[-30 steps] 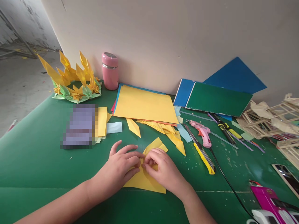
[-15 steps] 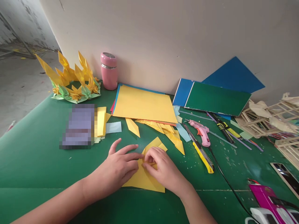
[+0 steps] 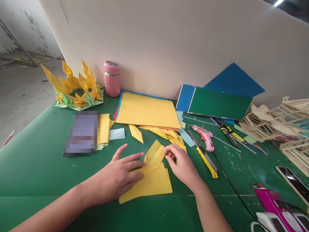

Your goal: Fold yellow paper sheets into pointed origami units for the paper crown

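A sheet of yellow paper [image 3: 155,185] lies in front of me, and a smaller folded piece of yellow paper [image 3: 154,156] rests on its upper part. My right hand [image 3: 180,162] pinches the right corner of the folded piece between thumb and fingertips. From the left, my left hand [image 3: 124,174] reaches over the paper with its fingers spread. Its fingertips rest on the paper's left side and hide part of it. Beyond the hands, several folded yellow paper pieces [image 3: 136,133] lie by the stack of coloured sheets [image 3: 148,109].
A yellow utility knife [image 3: 207,162] and a pink glue gun [image 3: 204,137] with its cord lie right. Behind stand a pink flask [image 3: 112,80], a paper-flower crown [image 3: 78,93] and leaning boards [image 3: 219,103]. Stick frames [image 3: 267,120] and a phone [image 3: 293,182] are far right.
My right hand has moved right and up, drawing the folded piece's corner outward, so more of the paper shows. My left hand stays nearly in place. The view has shifted slightly.
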Tool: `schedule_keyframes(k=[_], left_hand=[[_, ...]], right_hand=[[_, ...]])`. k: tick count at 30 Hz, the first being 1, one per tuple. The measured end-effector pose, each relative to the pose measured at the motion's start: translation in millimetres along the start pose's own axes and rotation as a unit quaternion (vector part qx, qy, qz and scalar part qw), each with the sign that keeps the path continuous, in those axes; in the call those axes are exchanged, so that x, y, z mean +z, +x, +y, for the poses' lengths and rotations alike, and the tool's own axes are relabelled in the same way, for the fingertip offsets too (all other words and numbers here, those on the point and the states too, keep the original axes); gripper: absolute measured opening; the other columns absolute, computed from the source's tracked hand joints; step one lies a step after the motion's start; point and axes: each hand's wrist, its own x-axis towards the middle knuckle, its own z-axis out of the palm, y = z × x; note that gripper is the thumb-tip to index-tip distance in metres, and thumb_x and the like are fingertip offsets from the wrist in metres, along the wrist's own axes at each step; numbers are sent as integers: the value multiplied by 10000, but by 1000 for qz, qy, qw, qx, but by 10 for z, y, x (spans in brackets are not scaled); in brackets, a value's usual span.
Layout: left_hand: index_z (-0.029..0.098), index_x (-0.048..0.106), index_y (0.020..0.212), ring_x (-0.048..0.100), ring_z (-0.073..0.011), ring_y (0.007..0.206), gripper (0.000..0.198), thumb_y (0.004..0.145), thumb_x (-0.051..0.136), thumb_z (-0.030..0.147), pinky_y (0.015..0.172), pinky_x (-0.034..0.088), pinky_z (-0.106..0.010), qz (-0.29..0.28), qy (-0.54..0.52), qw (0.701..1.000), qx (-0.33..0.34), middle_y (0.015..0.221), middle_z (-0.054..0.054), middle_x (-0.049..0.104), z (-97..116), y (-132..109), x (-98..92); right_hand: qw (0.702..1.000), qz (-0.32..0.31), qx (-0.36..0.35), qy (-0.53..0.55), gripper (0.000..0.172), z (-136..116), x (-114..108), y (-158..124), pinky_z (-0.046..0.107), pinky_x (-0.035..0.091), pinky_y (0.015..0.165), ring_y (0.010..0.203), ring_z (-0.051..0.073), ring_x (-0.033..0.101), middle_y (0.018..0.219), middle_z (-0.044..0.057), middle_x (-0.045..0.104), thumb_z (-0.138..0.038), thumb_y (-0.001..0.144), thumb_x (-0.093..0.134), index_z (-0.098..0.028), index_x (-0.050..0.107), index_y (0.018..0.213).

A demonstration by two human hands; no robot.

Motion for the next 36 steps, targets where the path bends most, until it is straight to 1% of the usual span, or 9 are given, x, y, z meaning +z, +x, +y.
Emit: schedule_keyframes(k=[4, 9, 14, 19, 22, 25, 29, 33, 36], left_hand=[[294, 632, 1094, 520, -177, 1225, 278, 973, 386, 246, 1152, -30, -456, -62, 17, 997, 47, 1074, -41, 655, 35, 22, -92], [297, 611, 1142, 529, -195, 1196, 257, 959, 431, 293, 1156, 81, -442, -93, 7, 994, 63, 1193, -14, 638, 82, 43, -74], [298, 583, 1193, 515, -227, 1191, 288, 949, 444, 359, 1116, 205, -435, -85, 18, 994, 63, 1274, 18, 619, 122, 34, 13], [297, 574, 1208, 562, -202, 1076, 311, 952, 433, 404, 1060, 291, -396, -105, 19, 992, 68, 1272, 37, 620, 207, 73, -18], [266, 543, 1255, 569, -190, 1032, 348, 953, 440, 403, 1048, 307, -367, -115, 26, 990, 75, 1289, 39, 607, 235, 85, -18], [264, 544, 1253, 514, -215, 1142, 348, 934, 486, 389, 1095, 255, -382, -104, 36, 991, 79, 1287, 63, 604, 235, 79, 17], [294, 568, 1213, 388, -278, 1290, 320, 910, 527, 391, 1126, 202, -445, -80, 51, 993, 75, 1266, 92, 605, 225, 73, 69], [295, 601, 1168, 446, -280, 1232, 305, 905, 521, 429, 1094, 273, -435, -68, 57, 993, 83, 1225, 65, 617, 235, 83, 81], [319, 607, 1158, 479, -267, 1185, 307, 885, 548, 447, 1060, 319, -427, -58, 60, 992, 97, 1221, 56, 610, 245, 87, 77]], right_hand=[[996, 85, 9, -1, 271, 62, 99, 19, 353, 503, 700, 772, 207, 579, 893, 71, 618, -120, 830, 395, -203, 574, 1017], [997, 66, -1, 41, 323, 20, 183, 18, 371, 525, 751, 843, 213, 600, 1058, 88, 650, -228, 892, 403, -223, 580, 1162], [993, 67, -14, 97, 347, -40, 258, 4, 365, 529, 756, 812, 193, 599, 1048, 70, 662, -227, 875, 446, -236, 566, 1200], [989, 81, -8, 124, 364, -61, 329, 9, 365, 536, 753, 815, 193, 594, 1004, 64, 667, -217, 853, 488, -228, 549, 1212], [992, 77, -39, 95, 399, -112, 339, 20, 432, 509, 857, 972, 235, 579, 1105, 78, 648, -205, 856, 498, -248, 530, 1251], [992, 59, -68, 90, 413, -189, 355, 25, 462, 490, 905, 1052, 253, 561, 1131, 84, 638, -204, 864, 500, -260, 525, 1272], [986, 77, -36, 145, 383, -263, 428, 27, 353, 548, 776, 856, 197, 613, 943, 66, 660, -200, 842, 526, -222, 573, 1222], [975, 108, 14, 195, 313, -284, 500, 59, 253, 536, 611, 641, 135, 576, 802, 31, 645, -208, 830, 539, -189, 634, 1127], [973, 121, 24, 193, 247, -289, 516, 98, 241, 516, 571, 592, 129, 552, 714, 14, 634, -219, 818, 562, -177, 678, 1032]])
